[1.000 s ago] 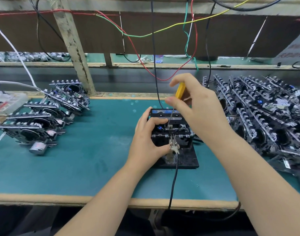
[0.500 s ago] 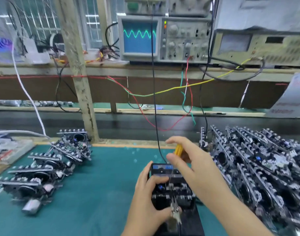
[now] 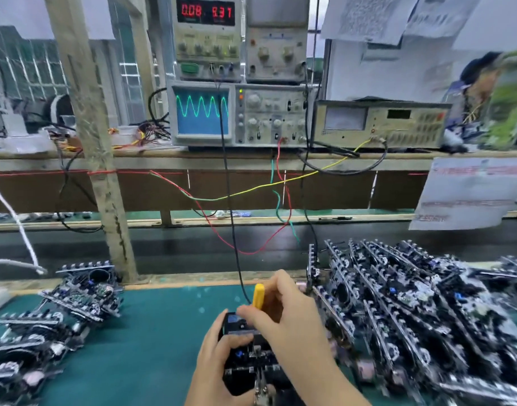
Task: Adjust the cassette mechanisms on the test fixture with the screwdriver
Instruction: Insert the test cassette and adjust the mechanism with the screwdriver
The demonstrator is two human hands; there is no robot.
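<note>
Head view, looking down and out over the bench: nearest, the left hand [image 3: 219, 358] curls round the cassette mechanism [image 3: 247, 354] seated on the test fixture [image 3: 234, 385] at the near middle of the green mat [image 3: 151, 332], thumb and fingers wrapped on its left side to steady it. Over it the right hand [image 3: 283, 315] pinches the yellow-handled screwdriver [image 3: 258, 295] between thumb and fingertips, handle tipped up and away; the blade is hidden behind the hand, so I cannot tell whether it sits in a screw. To do this well, I would keep the left hand firm, turn the driver in small amounts, and watch the trace while turning. A small pile of mechanisms [image 3: 55, 323] lies to the left, a much larger pile [image 3: 421, 320] to the right. On the far shelf the oscilloscope [image 3: 236, 114] shows a green sine wave, and a black lead [image 3: 231, 218] drops from it toward the fixture. Above it a power supply [image 3: 206, 36] reads 0.08 and 9.37 in red digits. The paper sheets [image 3: 468, 194] hanging at the right are too blurred to read.
</note>
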